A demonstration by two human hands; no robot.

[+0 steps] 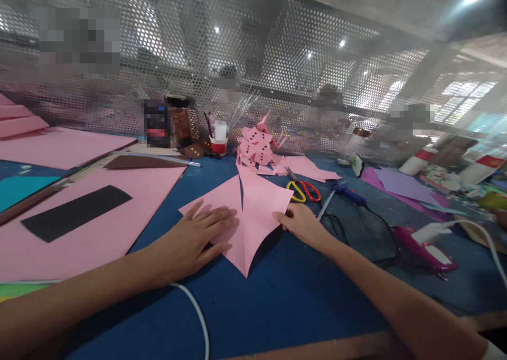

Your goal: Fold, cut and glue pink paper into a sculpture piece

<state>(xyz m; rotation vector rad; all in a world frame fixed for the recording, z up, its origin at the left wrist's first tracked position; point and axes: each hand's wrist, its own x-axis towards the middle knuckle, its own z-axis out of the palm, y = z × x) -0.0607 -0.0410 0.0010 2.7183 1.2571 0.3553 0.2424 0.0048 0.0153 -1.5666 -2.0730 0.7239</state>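
A sheet of pink paper (257, 217) lies before me on the blue table, creased down its middle and split by a slit from the far edge. My left hand (206, 228) rests flat on its left half, fingers stretched out. At the right edge, my right hand (295, 220) pinches the paper between thumb and fingers, and that side curves up. Just beyond the right hand are scissors (303, 191) with one yellow and one red handle. Behind the sheet stands a pink paper figure (257, 146) with black dots.
Large pink sheets (158, 201) lie at left, with a black paper strip (77, 212) on top. A blue glue gun (350, 193) and its cord are at right, near a magenta power strip (425, 249). A red-and-white cup (218, 144) and a jar (181, 122) stand behind.
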